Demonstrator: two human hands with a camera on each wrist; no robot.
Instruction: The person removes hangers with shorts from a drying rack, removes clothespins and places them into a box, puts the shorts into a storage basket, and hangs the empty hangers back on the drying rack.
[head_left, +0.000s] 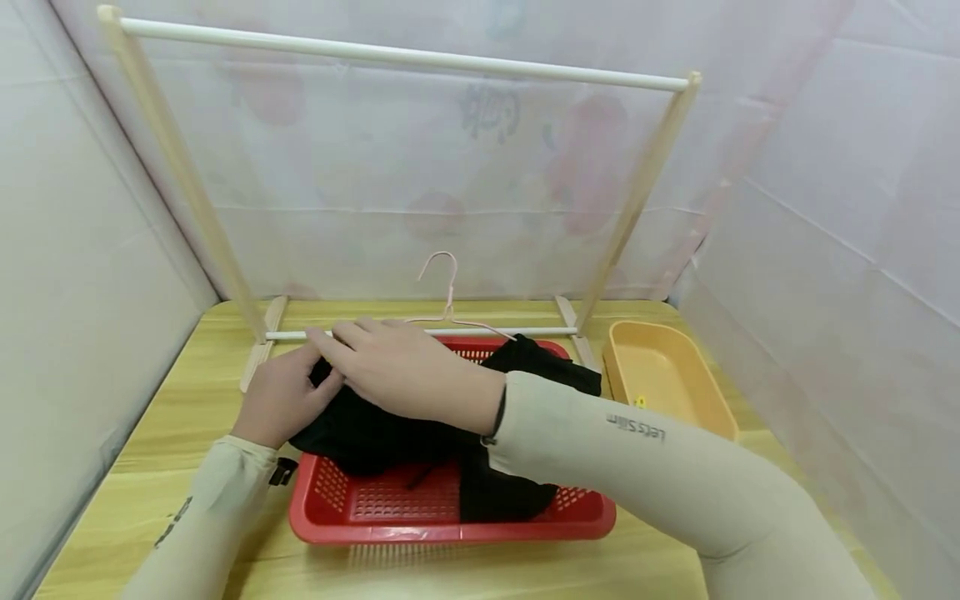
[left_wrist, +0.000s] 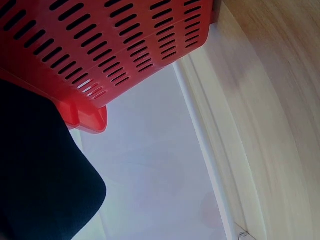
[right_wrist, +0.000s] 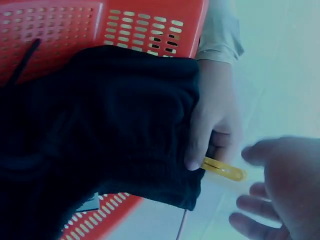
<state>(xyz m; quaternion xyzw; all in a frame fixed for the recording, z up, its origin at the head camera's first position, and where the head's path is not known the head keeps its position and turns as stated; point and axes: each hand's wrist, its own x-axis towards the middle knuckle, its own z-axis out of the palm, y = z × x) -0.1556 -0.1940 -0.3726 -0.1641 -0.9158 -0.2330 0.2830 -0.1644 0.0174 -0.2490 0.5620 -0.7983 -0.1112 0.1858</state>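
A black garment (head_left: 375,433) with a gathered band lies across the red basket (head_left: 536,532), part of it hanging inside. My left hand (head_left: 281,396) grips its left edge, thumb on top of the cloth. In the right wrist view a yellow clothespin (right_wrist: 227,170) sticks out from that edge beside the thumb of the left hand (right_wrist: 215,110). My right hand (right_wrist: 295,190) is just off the clothespin, fingers apart and holding nothing. From the head the right hand (head_left: 405,367) overlaps the left. A pink hanger (head_left: 450,292) rises behind the cloth, its lower part hidden.
A wooden rack with a white top bar (head_left: 405,54) stands behind the basket, its low bar (head_left: 300,336) near the tabletop. To the right is a yellow tray (head_left: 667,367) with a small yellow piece (head_left: 640,402) in it. White sheets (head_left: 832,250) enclose the table.
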